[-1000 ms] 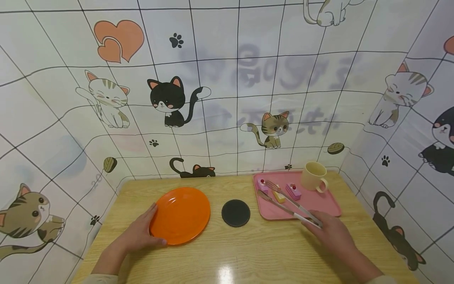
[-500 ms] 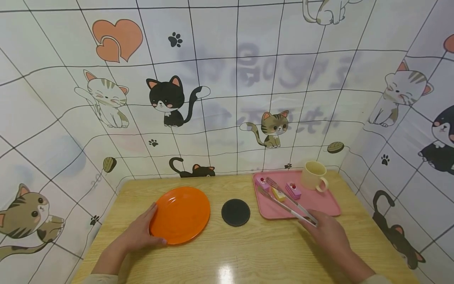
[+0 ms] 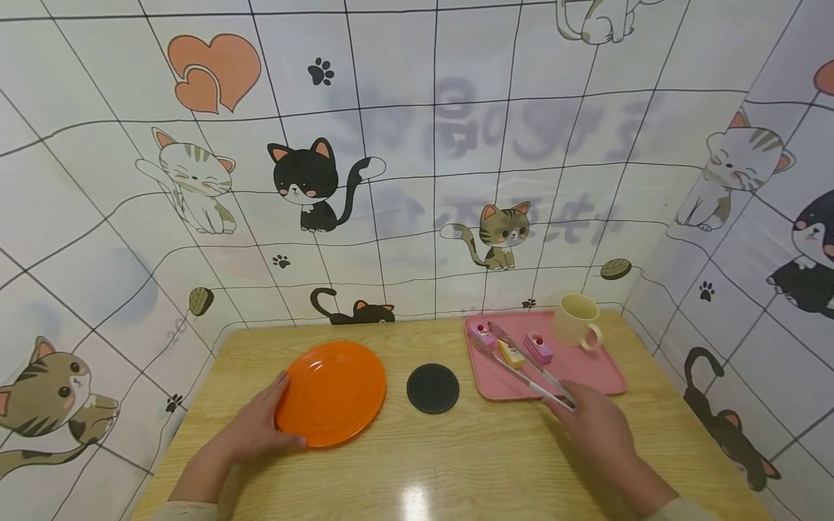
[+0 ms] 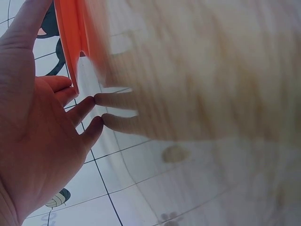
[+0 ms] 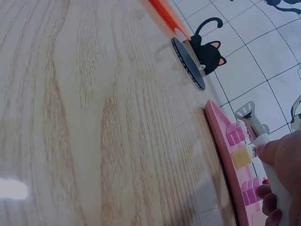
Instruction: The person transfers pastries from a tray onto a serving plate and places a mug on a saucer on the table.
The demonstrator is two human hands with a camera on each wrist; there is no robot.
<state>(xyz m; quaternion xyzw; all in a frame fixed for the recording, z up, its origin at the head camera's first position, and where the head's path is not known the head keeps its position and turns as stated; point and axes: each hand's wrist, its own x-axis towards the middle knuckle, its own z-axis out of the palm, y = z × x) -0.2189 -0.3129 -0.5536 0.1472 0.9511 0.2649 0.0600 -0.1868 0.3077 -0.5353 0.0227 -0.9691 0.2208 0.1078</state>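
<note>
My left hand [image 3: 254,428] rests at the left rim of an orange plate [image 3: 335,394], its fingers spread; in the left wrist view, fingertips touch the wood and the plate's edge. With my right hand [image 3: 601,430] I hold metal tongs with white handles [image 3: 536,388]. The tongs reach over a pink tray [image 3: 586,373], their tips apart near a pink toy cake slice [image 3: 482,336] at its left. A yellow slice [image 3: 510,354] lies between the tong arms, and another pink slice [image 3: 538,349] sits to their right. Contact between tips and cake cannot be told.
A pale yellow mug [image 3: 576,322] stands at the tray's back right. A round black coaster [image 3: 433,388] lies between plate and tray on the wooden table [image 3: 417,456]. Cat-patterned walls [image 3: 404,181] close off the back and both sides.
My right hand has shifted slightly left and forward, and the tongs' arms have come closer together. The left hand and plate stay in place.
</note>
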